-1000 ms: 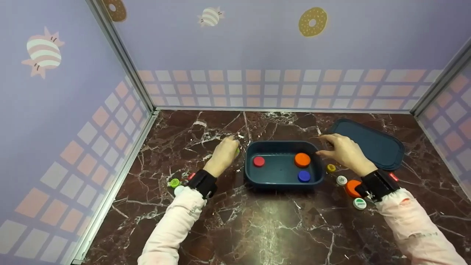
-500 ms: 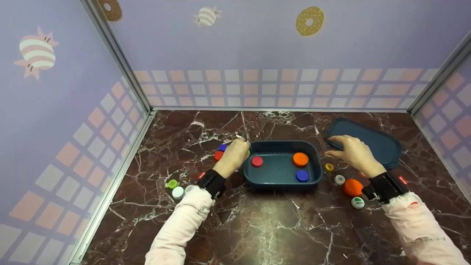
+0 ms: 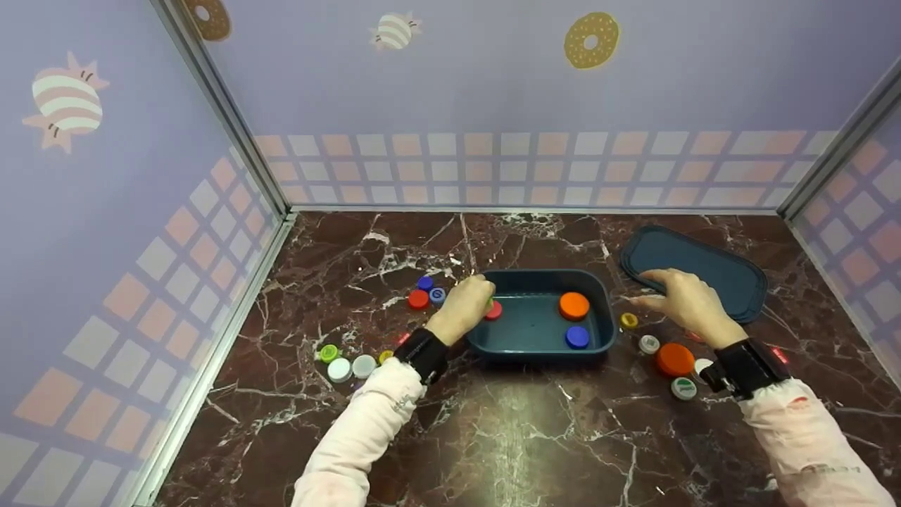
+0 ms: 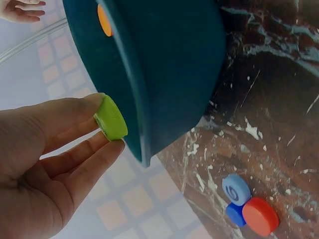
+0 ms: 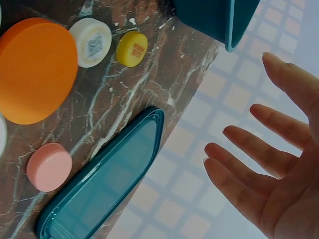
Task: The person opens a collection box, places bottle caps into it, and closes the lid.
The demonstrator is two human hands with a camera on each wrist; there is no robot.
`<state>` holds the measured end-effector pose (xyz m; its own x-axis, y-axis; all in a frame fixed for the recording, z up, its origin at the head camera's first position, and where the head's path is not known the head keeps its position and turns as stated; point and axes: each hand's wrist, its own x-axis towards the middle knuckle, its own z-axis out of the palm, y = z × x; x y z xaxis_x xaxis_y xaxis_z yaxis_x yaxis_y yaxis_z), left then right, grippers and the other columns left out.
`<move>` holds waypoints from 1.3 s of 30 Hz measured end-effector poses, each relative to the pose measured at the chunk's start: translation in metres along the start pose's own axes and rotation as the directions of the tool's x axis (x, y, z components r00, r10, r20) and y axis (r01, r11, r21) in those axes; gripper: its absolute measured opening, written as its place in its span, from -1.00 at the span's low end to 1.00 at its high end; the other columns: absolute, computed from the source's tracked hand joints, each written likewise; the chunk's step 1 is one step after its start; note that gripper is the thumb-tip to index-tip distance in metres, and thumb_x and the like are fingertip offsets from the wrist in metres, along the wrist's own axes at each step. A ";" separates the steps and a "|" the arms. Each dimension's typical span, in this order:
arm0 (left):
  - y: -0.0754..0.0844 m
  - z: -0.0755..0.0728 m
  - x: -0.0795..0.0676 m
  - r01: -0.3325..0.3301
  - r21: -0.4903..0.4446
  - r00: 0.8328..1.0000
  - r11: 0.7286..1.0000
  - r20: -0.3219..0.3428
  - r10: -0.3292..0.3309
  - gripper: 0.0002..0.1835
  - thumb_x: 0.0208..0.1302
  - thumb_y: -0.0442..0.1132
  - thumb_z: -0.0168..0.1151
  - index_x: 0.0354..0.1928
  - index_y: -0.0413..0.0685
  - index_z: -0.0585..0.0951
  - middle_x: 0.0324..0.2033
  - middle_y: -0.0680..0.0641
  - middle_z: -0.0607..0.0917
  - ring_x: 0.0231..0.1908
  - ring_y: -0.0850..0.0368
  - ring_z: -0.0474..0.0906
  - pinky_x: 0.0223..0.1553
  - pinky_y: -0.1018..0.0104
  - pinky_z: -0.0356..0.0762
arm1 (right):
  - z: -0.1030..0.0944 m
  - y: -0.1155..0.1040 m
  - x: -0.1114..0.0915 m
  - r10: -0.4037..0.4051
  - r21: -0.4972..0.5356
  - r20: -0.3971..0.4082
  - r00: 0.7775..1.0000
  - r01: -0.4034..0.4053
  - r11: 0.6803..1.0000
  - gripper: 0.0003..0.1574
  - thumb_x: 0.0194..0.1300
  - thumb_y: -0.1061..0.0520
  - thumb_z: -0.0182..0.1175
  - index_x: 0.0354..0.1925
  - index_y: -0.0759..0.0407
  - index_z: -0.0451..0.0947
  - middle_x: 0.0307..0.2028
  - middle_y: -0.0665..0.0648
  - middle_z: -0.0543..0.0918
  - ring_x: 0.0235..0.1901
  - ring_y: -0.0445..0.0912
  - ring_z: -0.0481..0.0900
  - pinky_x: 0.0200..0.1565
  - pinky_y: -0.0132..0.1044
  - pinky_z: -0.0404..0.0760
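My left hand (image 3: 461,310) is over the left rim of a dark teal plastic box (image 3: 538,345). Between thumb and fingertips it pinches a lime green bottle cap (image 4: 111,118), seen best in the left wrist view. Inside the box lie a red cap (image 3: 495,310), an orange cap (image 3: 574,305) and a blue cap (image 3: 577,337). To the right of the box, my right hand (image 3: 686,306) hovers with fingers apart and nothing in them. The teal lid (image 3: 704,271) lies flat behind it, and a yellow cap (image 3: 628,321) sits just below its fingertips in the head view.
Left of the box, a red cap (image 3: 418,299) sits against two blue ones. Nearer the left forearm are a green cap (image 3: 329,353), white caps (image 3: 339,370) and a yellow one. A large orange cap (image 3: 675,360), white caps and a pink cap (image 5: 49,167) lie at right. Patterned walls enclose the table.
My left hand has carried the green cap rightward from the table to over the box's left rim, uncovering the red and blue caps. My right hand has drawn slightly right, away from the box.
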<state>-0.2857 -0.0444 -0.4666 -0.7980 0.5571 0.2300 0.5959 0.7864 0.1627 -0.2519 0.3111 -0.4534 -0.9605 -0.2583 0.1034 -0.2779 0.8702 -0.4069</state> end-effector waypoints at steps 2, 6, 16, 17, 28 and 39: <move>0.001 0.003 0.000 -0.007 0.019 1.000 1.000 0.013 0.007 -0.89 -0.05 -0.45 0.20 -0.63 -0.18 0.52 -0.56 -0.10 0.51 -0.50 -0.01 0.51 -0.47 0.20 0.47 | 0.001 0.001 -0.002 0.004 0.001 0.005 1.000 -0.004 1.000 -0.31 0.13 -0.10 0.22 0.11 0.30 0.40 -0.02 0.41 0.42 -0.16 0.24 0.43 -0.26 0.10 0.40; 0.003 0.010 0.001 -0.008 0.042 0.999 0.999 0.032 0.006 -0.91 -0.06 -0.43 0.25 -0.61 -0.17 0.55 -0.54 -0.11 0.54 -0.48 0.00 0.53 -0.45 0.20 0.48 | 0.003 0.004 -0.006 0.003 -0.001 0.002 1.000 -0.003 1.000 -0.32 0.14 -0.11 0.21 0.10 0.28 0.41 -0.02 0.41 0.42 -0.17 0.22 0.44 -0.31 0.05 0.42; 0.009 0.020 0.006 0.036 0.044 0.995 0.998 0.092 -0.040 -0.87 -0.11 -0.44 0.21 -0.69 -0.13 0.53 -0.53 -0.11 0.57 -0.49 -0.01 0.56 -0.50 0.17 0.50 | 0.007 0.012 -0.015 0.015 -0.001 -0.007 1.000 -0.015 1.000 -0.29 0.08 -0.17 0.24 0.05 0.29 0.46 -0.07 0.39 0.47 -0.24 0.20 0.48 -0.38 0.02 0.45; 0.010 0.021 0.006 0.042 0.050 0.994 0.998 0.097 -0.046 -0.87 -0.12 -0.45 0.21 -0.69 -0.13 0.53 -0.53 -0.12 0.58 -0.49 -0.01 0.56 -0.51 0.16 0.50 | 0.007 0.013 -0.016 0.017 0.000 -0.004 1.000 -0.017 1.000 -0.24 0.07 -0.23 0.20 0.05 0.29 0.45 -0.07 0.39 0.47 -0.25 0.20 0.49 -0.39 0.01 0.45; 0.011 0.027 0.006 0.071 0.062 0.980 0.996 0.181 -0.081 -0.85 -0.24 -0.43 0.30 -0.68 -0.12 0.51 -0.51 -0.13 0.62 -0.50 0.00 0.56 -0.53 0.11 0.50 | 0.004 0.026 -0.026 0.041 -0.001 -0.003 0.999 -0.041 0.999 -0.14 0.04 -0.32 0.17 0.04 0.34 0.45 -0.13 0.39 0.50 -0.29 0.19 0.50 -0.38 0.05 0.46; 0.011 0.031 0.010 0.104 0.085 0.962 0.991 0.243 -0.122 -0.89 -0.24 -0.43 0.32 -0.61 -0.14 0.57 -0.44 -0.15 0.63 -0.46 -0.03 0.57 -0.52 0.08 0.51 | 0.005 0.033 -0.032 0.081 -0.031 0.015 0.997 -0.080 0.996 -0.06 0.00 -0.40 0.11 0.02 0.35 0.46 -0.16 0.40 0.50 -0.27 0.21 0.49 -0.39 0.04 0.46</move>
<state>-0.2895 -0.0221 -0.4921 -0.8624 0.5051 -0.0317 0.4998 0.8599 0.1039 -0.2301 0.3464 -0.4745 -0.9794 -0.1938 0.0562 -0.2004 0.9008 -0.3853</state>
